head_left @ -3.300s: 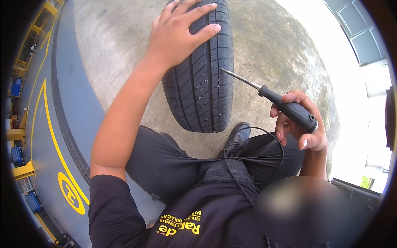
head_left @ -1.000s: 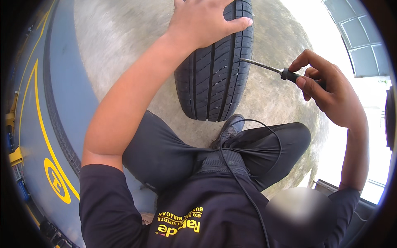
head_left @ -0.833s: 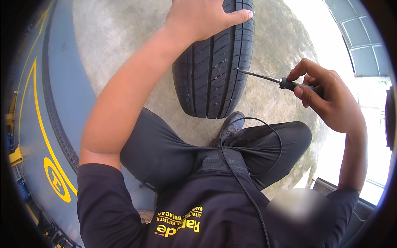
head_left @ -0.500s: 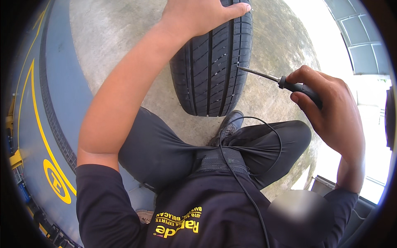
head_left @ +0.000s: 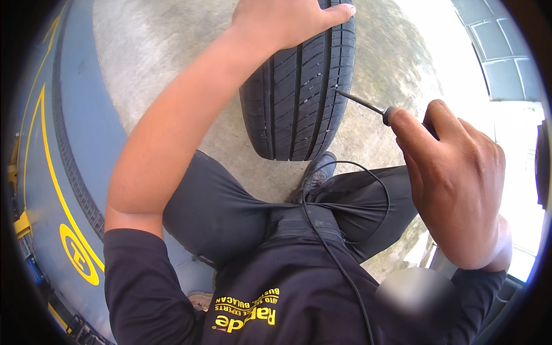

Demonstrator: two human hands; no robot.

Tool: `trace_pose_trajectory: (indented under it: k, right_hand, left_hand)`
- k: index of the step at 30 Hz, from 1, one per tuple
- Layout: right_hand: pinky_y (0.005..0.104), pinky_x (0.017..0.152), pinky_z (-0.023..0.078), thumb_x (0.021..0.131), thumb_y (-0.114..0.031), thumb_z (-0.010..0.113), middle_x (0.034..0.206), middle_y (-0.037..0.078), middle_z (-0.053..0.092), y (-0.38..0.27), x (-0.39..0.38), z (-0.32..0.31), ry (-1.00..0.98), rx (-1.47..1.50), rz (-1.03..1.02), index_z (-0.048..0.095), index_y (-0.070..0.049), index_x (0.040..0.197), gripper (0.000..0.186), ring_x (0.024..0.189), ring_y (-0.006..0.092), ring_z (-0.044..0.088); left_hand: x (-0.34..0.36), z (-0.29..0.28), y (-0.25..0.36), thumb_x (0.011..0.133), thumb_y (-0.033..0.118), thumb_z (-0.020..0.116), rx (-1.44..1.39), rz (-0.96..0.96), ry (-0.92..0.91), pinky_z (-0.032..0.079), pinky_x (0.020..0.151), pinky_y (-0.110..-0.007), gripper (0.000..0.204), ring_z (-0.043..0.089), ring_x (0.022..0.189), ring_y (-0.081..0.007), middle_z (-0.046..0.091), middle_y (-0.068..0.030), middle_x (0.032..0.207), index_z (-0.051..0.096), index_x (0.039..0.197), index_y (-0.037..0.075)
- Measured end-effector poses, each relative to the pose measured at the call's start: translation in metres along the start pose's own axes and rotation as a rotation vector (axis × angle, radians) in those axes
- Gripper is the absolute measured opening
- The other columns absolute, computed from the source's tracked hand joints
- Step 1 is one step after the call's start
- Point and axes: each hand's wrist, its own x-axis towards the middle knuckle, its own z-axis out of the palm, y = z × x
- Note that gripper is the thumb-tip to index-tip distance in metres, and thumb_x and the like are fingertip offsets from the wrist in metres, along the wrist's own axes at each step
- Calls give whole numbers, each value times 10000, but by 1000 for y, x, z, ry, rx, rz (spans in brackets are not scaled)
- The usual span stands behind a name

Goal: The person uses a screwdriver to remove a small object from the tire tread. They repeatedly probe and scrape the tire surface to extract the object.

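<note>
A black tyre (head_left: 293, 109) stands upright on the concrete floor, its grooved tread facing me and dotted with small pale specks. My left hand (head_left: 282, 22) grips it near the top, thumb across the tread and other fingertips out of view. My right hand (head_left: 451, 178) is closed around a black-handled pointed metal tool (head_left: 363, 103), its handle mostly hidden by my fingers. The tool’s tip is at the right part of the tread, by a groove; I cannot tell whether it is inserted.
Beneath me are my bent legs (head_left: 218, 207), a shoe (head_left: 315, 178) and a looped black cable (head_left: 388, 195). A blue-grey surface with yellow markings (head_left: 80, 144) runs along the left, with yellow metal equipment (head_left: 22, 225) at its edge. Grey framed panels (head_left: 497, 46) stand at upper right.
My right hand has turned its back upward and come down from a fingertip hold to a fist around the handle. The tool’s tip stays on the tread. My left hand has shifted slightly upward.
</note>
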Motion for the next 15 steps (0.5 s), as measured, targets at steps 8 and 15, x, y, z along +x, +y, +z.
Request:
trace_pose_trajectory:
  k: [8, 15]
  right_hand:
    - [387, 565, 461, 966, -121, 713, 785, 93, 614, 15, 17, 31, 207, 132, 66, 662, -142, 1143, 186, 622, 244, 619]
    - [292, 614, 460, 1077, -281, 615, 753, 57, 667, 30, 6, 96, 10, 1247, 510, 643, -127, 1232, 220, 670, 132, 603]
  left_hand:
    - [34, -1, -15, 926, 658, 594, 138, -151, -143, 313, 1202, -639, 733, 403, 1470, -461, 478, -128, 1609, 579, 1491, 192]
    - [35, -4, 1, 923, 670, 590, 0, -148, -150, 293, 1209, -648, 761, 338, 1509, -458, 454, -126, 1628, 555, 1510, 187]
